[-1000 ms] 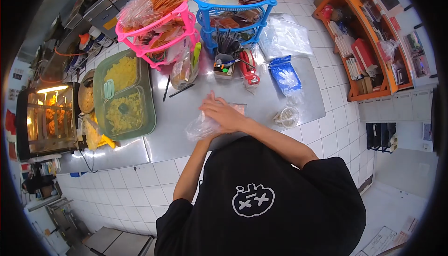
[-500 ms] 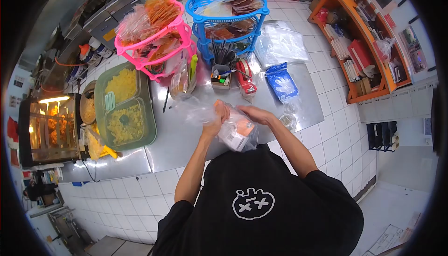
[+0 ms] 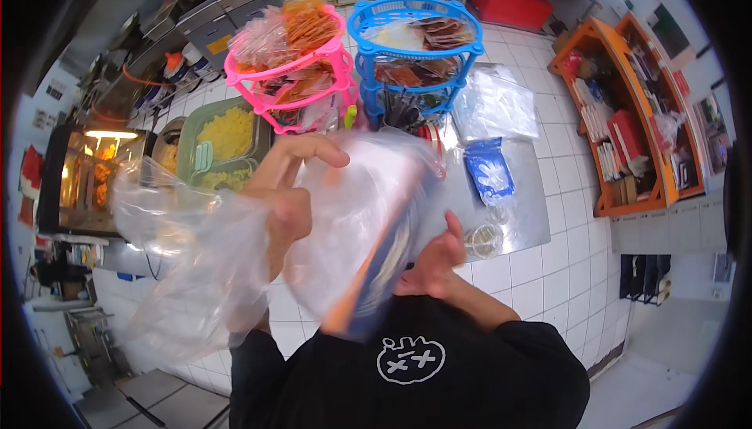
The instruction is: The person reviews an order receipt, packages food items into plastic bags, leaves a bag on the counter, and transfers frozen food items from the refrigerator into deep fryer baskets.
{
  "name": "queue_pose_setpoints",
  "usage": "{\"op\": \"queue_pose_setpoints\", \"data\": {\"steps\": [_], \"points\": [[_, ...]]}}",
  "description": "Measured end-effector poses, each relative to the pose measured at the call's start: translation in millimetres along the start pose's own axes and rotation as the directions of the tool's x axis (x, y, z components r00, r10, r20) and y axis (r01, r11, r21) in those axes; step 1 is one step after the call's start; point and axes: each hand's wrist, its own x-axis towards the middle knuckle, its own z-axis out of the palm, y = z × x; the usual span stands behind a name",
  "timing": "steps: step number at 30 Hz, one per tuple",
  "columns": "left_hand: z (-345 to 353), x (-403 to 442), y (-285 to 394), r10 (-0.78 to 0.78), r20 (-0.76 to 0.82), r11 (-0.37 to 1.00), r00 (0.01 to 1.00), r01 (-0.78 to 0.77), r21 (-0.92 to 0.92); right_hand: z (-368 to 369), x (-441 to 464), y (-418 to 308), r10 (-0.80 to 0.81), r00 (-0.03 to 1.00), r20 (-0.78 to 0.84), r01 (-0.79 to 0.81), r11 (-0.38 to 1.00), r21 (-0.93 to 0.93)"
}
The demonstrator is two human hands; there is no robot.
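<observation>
Our left hand (image 3: 283, 200) pinches a bag (image 3: 192, 272) with a blurred box (image 3: 352, 233) inside; our right hand (image 3: 439, 259), spread, is just beside it.

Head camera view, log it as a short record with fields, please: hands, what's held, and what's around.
left hand: holding a clear plastic bag
right hand: open, beside the bag; contact unclear
bag contents: white, orange and blue package, blurred
far side: pink tiered plastic basket rack, blue tiered plastic basket rack
shiny metal table: bears a blue-and-white plastic packet, right of the bag
</observation>
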Motion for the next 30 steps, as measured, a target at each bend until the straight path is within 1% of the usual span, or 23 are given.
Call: {"op": "queue_pose_setpoints", "data": {"steps": [1,2,3,4,5,6,7,8,9,10,12,15,17,18,19,20,21,23,24,25,27,29,30], "points": [[-2,3,14,0.018,-0.008,0.998,1.000,-0.018,0.062,-3,10,-8,0.189,0.979,0.080,-0.200,0.966,0.166],[-3,4,21,0.037,-0.011,0.992,0.999,-0.036,0.124,-5,21,-16,0.377,0.912,0.160,-0.409,0.854,0.320],[-8,3,21,0.067,0.018,0.966,0.998,-0.069,0.251,-8,32,-23,0.541,0.809,0.230,-0.583,0.691,0.427],[-17,1,19,0.095,0.053,0.923,0.994,-0.107,0.371,4,29,-6,0.170,0.969,0.181,-0.143,0.978,-0.151],[-23,0,16,0.118,0.092,0.864,0.989,-0.148,0.481,8,36,8,0.494,0.775,0.393,-0.591,0.786,0.178],[-26,-3,14,0.048,0.144,0.857,0.988,-0.115,0.502,16,47,15,0.591,0.457,0.665,-0.889,0.304,0.341],[-28,-6,10,-0.022,0.199,0.848,0.980,-0.087,0.523,26,55,18,0.493,0.356,0.794,-0.928,0.089,0.361],[-29,-8,6,-0.090,0.253,0.835,0.963,-0.065,0.546,38,63,20,0.353,0.274,0.895,-0.934,-0.125,0.335],[-28,-9,1,-0.188,0.260,0.901,0.947,0.060,0.430,49,66,21,0.180,0.211,0.961,-0.910,-0.322,0.260],[-27,-12,-7,-0.281,0.276,0.932,0.919,0.193,0.308,59,64,24,0.278,0.206,0.938,-0.915,-0.286,0.285],[-28,-22,-36,-0.345,0.243,0.922,0.907,0.279,0.267,75,54,38,0.464,0.189,0.865,-0.924,-0.214,0.317],[-40,-59,-81,-0.406,0.107,0.866,0.908,0.344,0.362,57,20,65,0.545,0.234,0.805,-0.930,-0.117,0.349],[-40,-91,-106,-0.400,-0.002,0.744,0.916,0.326,0.583,21,-21,102,0.455,0.385,0.803,-0.917,0.288,0.276],[-36,-110,-118,-0.380,-0.047,0.618,0.924,0.291,0.730,2,-33,110,0.394,0.438,0.808,-0.850,0.474,0.230],[-33,-142,-144,-0.517,-0.173,0.663,0.838,0.520,0.539,-12,-30,109,0.422,0.431,0.798,-0.755,0.653,0.062],[-27,-165,-164,-0.561,-0.225,0.661,0.796,0.595,0.458,-24,-24,108,0.444,0.432,0.785,-0.604,0.789,-0.113],[-20,-189,-183,-0.602,-0.275,0.654,0.749,0.661,0.369,-33,-17,104,0.463,0.439,0.770,-0.414,0.865,-0.283],[13,-212,-199,-0.499,-0.298,0.645,0.814,0.578,0.499,-33,23,109,0.589,0.577,0.566,-0.338,0.803,-0.491],[33,-225,-219,-0.513,-0.353,0.641,0.782,0.623,0.448,-32,47,124,0.466,0.718,0.517,-0.134,0.822,-0.554],[53,-235,-236,-0.525,-0.407,0.635,0.747,0.662,0.397,-29,71,139,0.305,0.823,0.480,0.067,0.786,-0.615],[84,-240,-248,-0.677,-0.408,0.525,0.612,0.791,0.315,-20,115,152,0.325,0.819,0.472,0.257,0.527,-0.810],[110,-244,-265,-0.618,-0.311,0.520,0.722,0.672,0.528,-7,138,162,0.537,0.691,0.483,0.333,0.357,-0.873],[116,-244,-261,-0.570,-0.243,0.519,0.785,0.574,0.634,-4,142,165,0.638,0.620,0.456,0.378,0.267,-0.886]]}}
